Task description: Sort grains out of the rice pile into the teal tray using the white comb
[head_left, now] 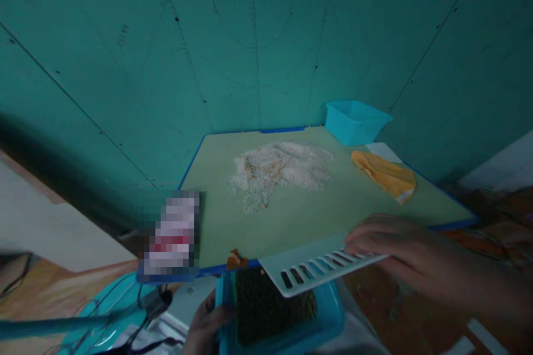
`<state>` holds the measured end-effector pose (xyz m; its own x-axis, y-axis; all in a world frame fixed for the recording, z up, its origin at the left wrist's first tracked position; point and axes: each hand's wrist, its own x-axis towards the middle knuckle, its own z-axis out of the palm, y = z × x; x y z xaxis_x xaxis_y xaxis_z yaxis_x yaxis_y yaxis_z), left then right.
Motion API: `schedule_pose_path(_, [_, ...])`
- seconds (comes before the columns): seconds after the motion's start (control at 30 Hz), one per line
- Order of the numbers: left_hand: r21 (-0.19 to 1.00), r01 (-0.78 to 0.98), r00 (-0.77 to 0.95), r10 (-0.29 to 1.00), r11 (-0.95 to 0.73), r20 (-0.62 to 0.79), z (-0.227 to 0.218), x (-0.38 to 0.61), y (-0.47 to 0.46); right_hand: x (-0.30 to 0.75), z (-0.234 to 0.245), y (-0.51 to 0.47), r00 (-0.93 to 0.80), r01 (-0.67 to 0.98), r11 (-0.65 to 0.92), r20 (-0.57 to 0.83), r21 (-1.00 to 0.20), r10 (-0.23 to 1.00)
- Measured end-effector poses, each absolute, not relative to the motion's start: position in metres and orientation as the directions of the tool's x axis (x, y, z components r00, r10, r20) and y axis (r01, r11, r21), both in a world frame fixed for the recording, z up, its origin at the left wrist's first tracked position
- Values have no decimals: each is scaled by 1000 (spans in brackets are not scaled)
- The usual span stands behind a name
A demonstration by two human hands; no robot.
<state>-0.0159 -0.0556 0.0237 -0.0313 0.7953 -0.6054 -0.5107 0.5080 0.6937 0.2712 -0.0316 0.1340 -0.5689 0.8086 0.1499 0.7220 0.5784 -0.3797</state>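
Observation:
My left hand (208,321) is closed on the left side of a blue plastic bin (335,310) below the table's front edge. A dark, grainy mass (275,310) lies inside the bin, with some straw-coloured bits at its right. In my right hand (387,241) is a flat, pale plastic piece with a row of slots (308,272), its near end tilted over the bin and table edge. The fingers grip its right end. On the tabletop beyond, a spread heap of whitish granules (287,163) has yellow-brown grains mixed in, mostly toward its left.
The pale green, blue-edged table (216,227) stands against a green wall (233,66). A turquoise bin (353,125), an orange cloth (385,175) and a white sheet (383,151) are at right. A pixelated pack (172,236) lies at front left, brown tape (236,259) on the edge.

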Motion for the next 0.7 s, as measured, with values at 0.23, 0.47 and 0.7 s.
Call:
schedule_pose_path(0.23, [669,-532,14,796,518,-605,21,-14,-55,280,134,-24,-495,750,551,243,-365,834])
schedule_pose_path(0.47, [670,-532,21,800,517,-600,21,-17,-59,281,128,18,-361,839,425,238,-340,902])
schedule_pose_path(0.7, [688,-515,-35,789,511,-613,22,-21,-57,276,124,27,-418,823,479,247,-305,874])
